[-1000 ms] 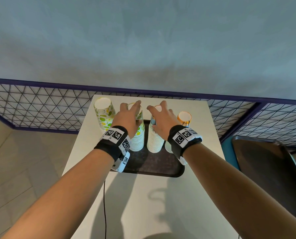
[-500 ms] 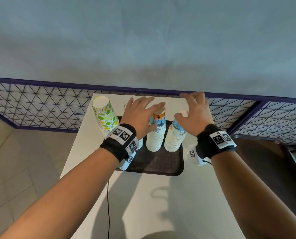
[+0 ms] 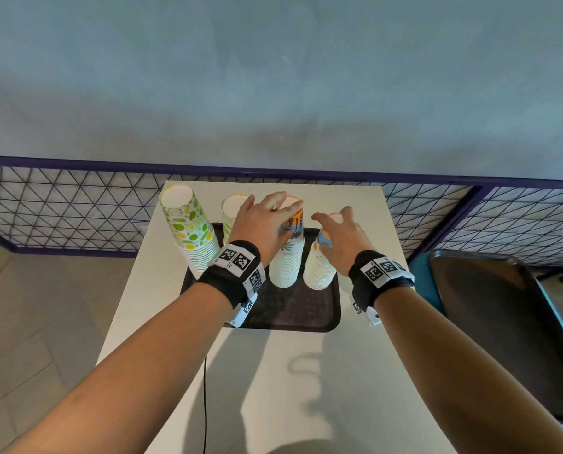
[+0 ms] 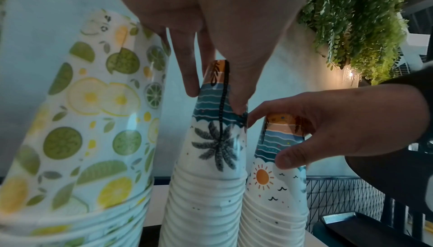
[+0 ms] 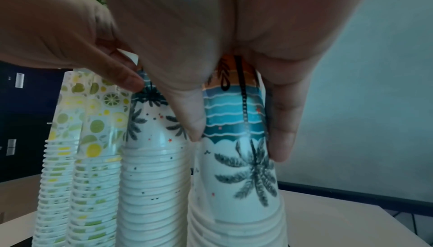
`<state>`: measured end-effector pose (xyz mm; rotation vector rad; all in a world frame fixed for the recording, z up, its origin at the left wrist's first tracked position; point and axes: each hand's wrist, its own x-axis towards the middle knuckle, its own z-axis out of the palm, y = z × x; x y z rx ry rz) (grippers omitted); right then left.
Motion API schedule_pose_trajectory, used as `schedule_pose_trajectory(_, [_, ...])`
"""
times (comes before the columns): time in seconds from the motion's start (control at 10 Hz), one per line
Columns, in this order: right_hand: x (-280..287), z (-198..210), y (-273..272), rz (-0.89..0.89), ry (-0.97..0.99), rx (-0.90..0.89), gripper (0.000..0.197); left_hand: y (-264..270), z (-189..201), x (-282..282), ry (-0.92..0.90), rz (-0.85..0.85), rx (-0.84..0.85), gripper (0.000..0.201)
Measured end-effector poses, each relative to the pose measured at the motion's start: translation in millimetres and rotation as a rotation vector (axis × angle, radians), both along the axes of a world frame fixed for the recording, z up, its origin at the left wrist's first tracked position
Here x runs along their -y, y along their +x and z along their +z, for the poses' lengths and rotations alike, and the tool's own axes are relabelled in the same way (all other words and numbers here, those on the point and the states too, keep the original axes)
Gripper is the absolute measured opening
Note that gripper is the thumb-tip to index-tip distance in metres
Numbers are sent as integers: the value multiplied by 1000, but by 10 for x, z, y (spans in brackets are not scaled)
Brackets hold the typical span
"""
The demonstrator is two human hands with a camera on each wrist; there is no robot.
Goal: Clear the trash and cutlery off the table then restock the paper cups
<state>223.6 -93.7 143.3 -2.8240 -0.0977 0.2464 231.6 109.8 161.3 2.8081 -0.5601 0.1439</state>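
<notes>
The left hand [image 3: 263, 221] and right hand [image 3: 340, 237] each grasp a tall stack of palm-printed paper cups [image 3: 286, 257] beneath them on the dark tray [image 3: 293, 309], apparently restocking; next, steady and release.

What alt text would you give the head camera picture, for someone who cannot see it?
Seen from above, a person's left hand and right hand each grip the top of a stack of upside-down palm-print paper cups on a dark tray. Two lemon-and-lime print cup stacks stand to the left on the white table.
</notes>
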Motion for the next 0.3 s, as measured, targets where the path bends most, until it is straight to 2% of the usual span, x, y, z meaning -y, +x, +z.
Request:
schedule_pose_trajectory(0.2, [-83, 72, -25, 10, -19, -13, 74, -23, 31, 18, 20, 1, -15, 62])
schedule_pose_trajectory(0.3, [-25, 125, -51, -3, 17, 19, 85, -34, 57, 5, 28, -3, -11, 69])
